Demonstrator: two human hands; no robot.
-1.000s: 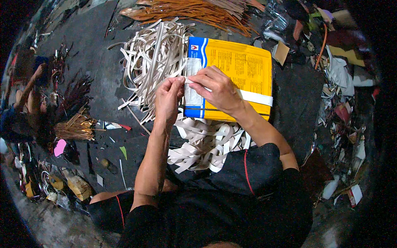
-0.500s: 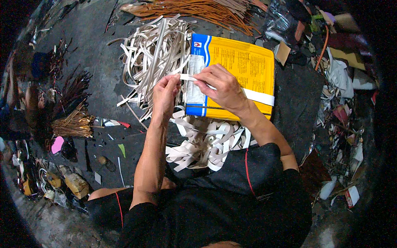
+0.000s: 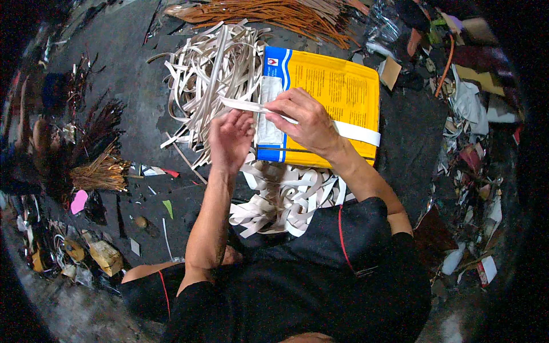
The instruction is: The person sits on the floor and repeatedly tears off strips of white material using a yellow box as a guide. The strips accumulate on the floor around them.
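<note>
1. Right hand (image 3: 309, 123): grip closed in a fingertip pinch on a white strip (image 3: 243, 105), above the tin (image 3: 331, 86)'s blue end, on its 9 o'clock side.
2. Strip: free end sticks out from the pinch between 9 and 10 o'clock, past the tin's edge and in front of the narrow pile (image 3: 214, 86). It looks doubled lengthwise there; from my remote view I cannot be sure.
3. A broad white band (image 3: 358, 134) crosses the tin toward 4 o'clock. It may be the same strip; the join lies under the right hand, so I cannot confirm.
4. Left hand (image 3: 229, 140): grip empty, fingers loosely curled and slightly blurred, at 6 o'clock of the free end and near it. Contact: cannot tell.
5. Around the tin: narrow pile between 9 and 10 o'clock, wide pile (image 3: 297, 200) between 6 and 7, orange stalks (image 3: 269, 14) near 11, scrap (image 3: 472, 108) well apart at 3.
6. Step in hand, my judgement: shaping the strip by finger, the right side holding while the left is between holds.
7. Next move, my judgement: it calls for a fresh left pinch on the free end, edges lined up, right pinch kept firm so the doubling does not spring apart.
</note>
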